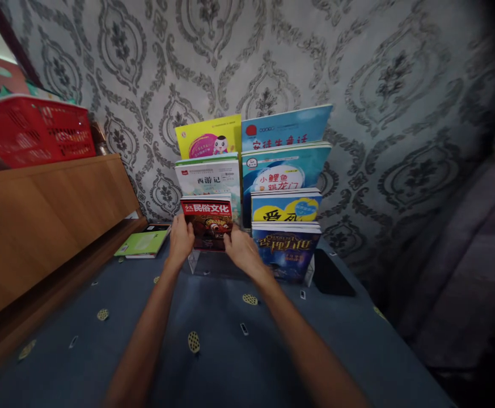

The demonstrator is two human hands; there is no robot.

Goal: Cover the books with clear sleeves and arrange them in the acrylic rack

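Clock read from mid-view. Counted two hands, both on one red book: left hand at its 9 o'clock edge, right hand at its 4 o'clock edge. Fingers of both clamped on that book, thumbs over the cover. Book nearly upright, just off centre toward 8 o'clock, at the left column of one clear rack, before one white book. Cannot tell whether resting on the rack's floor.

Left column, further back: one green edge, then one yellow book toward 11 o'clock.

Right column, four covers stepped: light-blue book at 1, teal book at 2, yellow-and-blue book at 3, dark-blue book between 4 and 5. Extra page edges behind some; too tightly stacked to count.

Outside rack: one green book flat, between 8 and 9; one black pad at 4. Both on blue cloth. One red basket toward 10, above one wooden board.
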